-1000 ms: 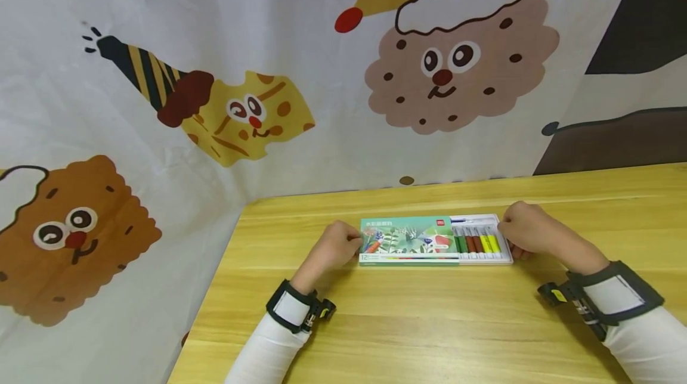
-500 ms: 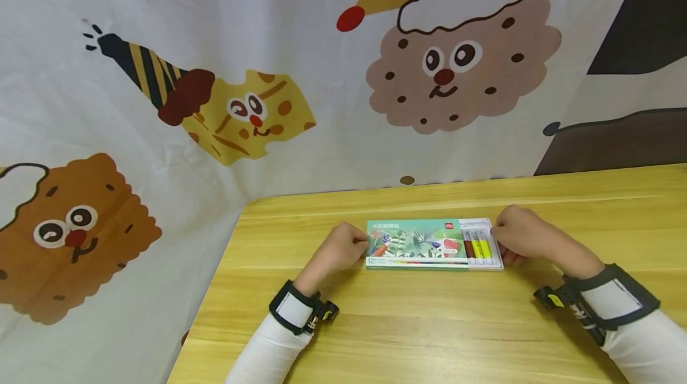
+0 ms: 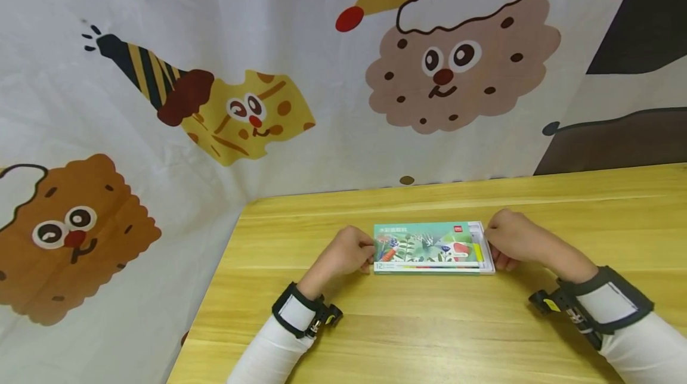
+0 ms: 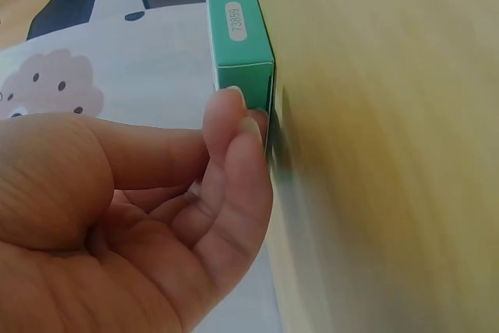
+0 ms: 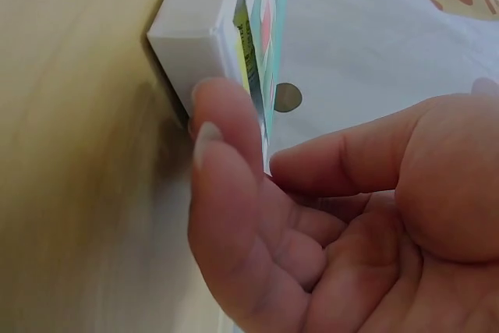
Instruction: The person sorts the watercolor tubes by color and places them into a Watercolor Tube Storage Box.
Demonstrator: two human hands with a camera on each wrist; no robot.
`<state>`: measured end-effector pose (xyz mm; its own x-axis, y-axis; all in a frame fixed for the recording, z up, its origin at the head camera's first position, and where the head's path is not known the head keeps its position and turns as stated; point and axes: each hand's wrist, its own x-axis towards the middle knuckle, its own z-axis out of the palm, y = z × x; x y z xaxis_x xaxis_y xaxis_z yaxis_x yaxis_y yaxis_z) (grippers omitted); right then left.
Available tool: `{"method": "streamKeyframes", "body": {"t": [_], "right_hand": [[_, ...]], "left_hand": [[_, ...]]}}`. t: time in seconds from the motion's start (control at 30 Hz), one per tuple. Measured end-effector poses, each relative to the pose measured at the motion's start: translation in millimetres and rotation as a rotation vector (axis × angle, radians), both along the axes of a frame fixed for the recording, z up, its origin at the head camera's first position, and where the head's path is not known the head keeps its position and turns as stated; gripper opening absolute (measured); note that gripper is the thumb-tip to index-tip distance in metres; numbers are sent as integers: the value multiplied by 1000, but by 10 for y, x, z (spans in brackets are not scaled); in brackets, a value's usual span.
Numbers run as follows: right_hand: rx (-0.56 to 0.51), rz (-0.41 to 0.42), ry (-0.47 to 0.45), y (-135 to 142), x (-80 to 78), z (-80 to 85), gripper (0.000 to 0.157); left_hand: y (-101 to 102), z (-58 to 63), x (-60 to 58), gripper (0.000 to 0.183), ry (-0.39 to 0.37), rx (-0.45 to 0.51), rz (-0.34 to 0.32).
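Observation:
A flat green cardboard paint box (image 3: 424,244) with a plant print lies on the wooden table. From its right end juts a narrow strip of a white plastic tray (image 3: 489,259), with a yellow paint tube (image 3: 477,251) partly showing. My left hand (image 3: 343,253) holds the box's left end, fingers curled and fingertips against the green end face (image 4: 248,77) in the left wrist view. On the opposite side my right hand (image 3: 517,240) holds the tray's end, its fingertips on the white end wall (image 5: 187,44) and the thumb at the upper edge. Other tray contents are hidden under the sleeve.
Behind the wooden table (image 3: 429,336) hangs a white cloth (image 3: 333,151) printed with cartoon biscuits and cheese. It meets the table's back edge and covers the left side too. Each wrist wears a strapped camera, such as the left one (image 3: 324,314).
The tray has slid left into the sleeve, hiding the green, brown and most yellow tubes. My right hand has moved left with it; my left hand and the sleeve have shifted slightly right.

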<state>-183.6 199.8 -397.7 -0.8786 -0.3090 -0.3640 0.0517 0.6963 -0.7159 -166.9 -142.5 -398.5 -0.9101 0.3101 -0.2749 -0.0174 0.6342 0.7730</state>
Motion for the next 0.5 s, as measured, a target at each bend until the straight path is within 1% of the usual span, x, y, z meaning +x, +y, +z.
{"method": "streamKeyframes", "body": {"t": [0.2, 0.5], "right_hand": [[-31, -7, -24, -48, 33, 26, 36], [-57, 0, -31, -103, 64, 26, 39]], "left_hand": [[23, -6, 21, 23, -11, 48, -30], [71, 0, 29, 27, -12, 65, -39]]}}
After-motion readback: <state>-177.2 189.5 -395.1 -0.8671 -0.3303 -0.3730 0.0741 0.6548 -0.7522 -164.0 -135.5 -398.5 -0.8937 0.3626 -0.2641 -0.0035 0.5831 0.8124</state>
